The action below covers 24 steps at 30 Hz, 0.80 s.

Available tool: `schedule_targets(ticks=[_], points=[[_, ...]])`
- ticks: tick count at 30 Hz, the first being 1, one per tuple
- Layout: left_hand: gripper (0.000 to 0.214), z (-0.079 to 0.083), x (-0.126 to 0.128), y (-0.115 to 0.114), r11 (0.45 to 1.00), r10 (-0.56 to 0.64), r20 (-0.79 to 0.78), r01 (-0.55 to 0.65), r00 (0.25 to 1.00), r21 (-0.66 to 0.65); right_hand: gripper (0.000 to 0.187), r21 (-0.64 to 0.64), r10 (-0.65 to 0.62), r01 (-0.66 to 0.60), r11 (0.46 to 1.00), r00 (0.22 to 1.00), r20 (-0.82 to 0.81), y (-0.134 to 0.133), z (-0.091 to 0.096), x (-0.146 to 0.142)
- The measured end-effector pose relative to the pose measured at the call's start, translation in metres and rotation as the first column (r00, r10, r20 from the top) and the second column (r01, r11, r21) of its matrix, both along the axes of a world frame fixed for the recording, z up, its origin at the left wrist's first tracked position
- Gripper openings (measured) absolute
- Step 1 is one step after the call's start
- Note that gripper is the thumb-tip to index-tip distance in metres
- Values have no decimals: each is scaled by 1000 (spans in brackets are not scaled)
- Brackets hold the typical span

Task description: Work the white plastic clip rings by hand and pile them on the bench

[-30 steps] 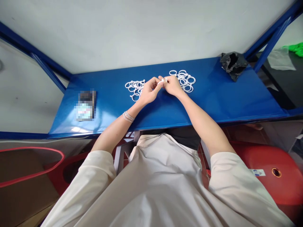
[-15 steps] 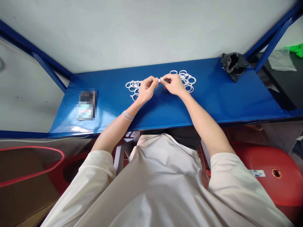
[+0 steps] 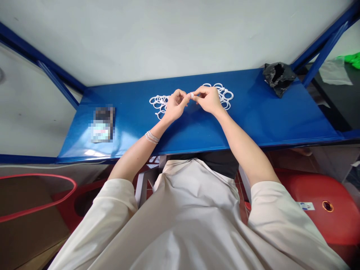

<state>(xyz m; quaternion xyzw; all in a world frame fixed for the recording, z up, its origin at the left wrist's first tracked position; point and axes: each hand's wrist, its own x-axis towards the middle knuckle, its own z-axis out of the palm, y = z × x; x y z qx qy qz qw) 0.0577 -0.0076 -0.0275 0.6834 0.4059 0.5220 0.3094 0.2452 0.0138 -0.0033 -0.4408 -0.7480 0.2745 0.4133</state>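
Observation:
My left hand (image 3: pixel 176 104) is closed in a pinch above the middle of the blue table, thumb and forefinger on a small white piece (image 3: pixel 192 95). Facing it, my right hand (image 3: pixel 208 99) pinches the same piece from the other side, fingertips nearly touching. The fingers cover most of the piece, so its full shape is hidden. Several white rings (image 3: pixel 161 114) with small knobs lie in a cluster just left of my left hand. A second group of white rings (image 3: pixel 228 95) lies beyond and right of my right hand, which partly covers it.
On the blue table (image 3: pixel 135 112) a blurred-out flat object (image 3: pixel 103 125) lies at the left and a crumpled black plastic bag (image 3: pixel 278 78) at the back right. Blue frame bars rise at both sides. Red stools (image 3: pixel 317 202) stand below the table's front edge.
My fingertips have come closer together around the white piece, with the left hand shifted slightly right. Two white bits showed between them before; now one does. Both ring clusters stay put.

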Motion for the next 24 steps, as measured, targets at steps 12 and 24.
schedule_targets(ticks=[12, 24], points=[[60, -6, -2, 3, 997, -56, -14, 55, 998, -56, 41, 46, 82, -92, 995, 979, 188, -7, 4, -4], [72, -14, -17, 22, 997, 28, 15, -27, 999, -75, 34, -4, 35, -35, 999, 991, 130, 8, -3, 9]])
